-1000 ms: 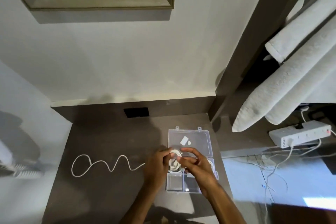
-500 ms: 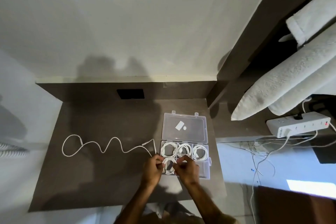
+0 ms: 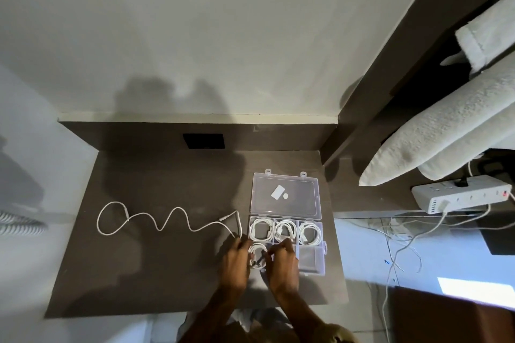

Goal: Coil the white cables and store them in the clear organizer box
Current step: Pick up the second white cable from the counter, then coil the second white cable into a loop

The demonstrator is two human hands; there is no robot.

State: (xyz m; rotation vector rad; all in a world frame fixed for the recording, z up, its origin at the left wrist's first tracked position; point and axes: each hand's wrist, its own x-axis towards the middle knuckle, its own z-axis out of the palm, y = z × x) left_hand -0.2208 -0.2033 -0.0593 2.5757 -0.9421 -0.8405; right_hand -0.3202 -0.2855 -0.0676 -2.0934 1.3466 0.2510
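The clear organizer box (image 3: 311,257) lies open on the dark table, its lid (image 3: 285,193) flat behind it. The back row holds three coiled white cables, one per compartment (image 3: 261,229). A further coiled white cable (image 3: 257,255) sits in the front left compartment, pinched between both hands. My left hand (image 3: 235,262) holds its left side and my right hand (image 3: 281,263) its right side. A loose white cable (image 3: 167,220) snakes across the table to the left of the box.
The dark table (image 3: 139,273) stands against a white wall with a black socket plate (image 3: 203,141). On the right are white pillows (image 3: 446,133), a white power strip (image 3: 459,197) and tangled wires (image 3: 398,242) on the floor.
Both hands brought the coiled cable down from above the box into the front left compartment. The camera view tilted down and pulled back.
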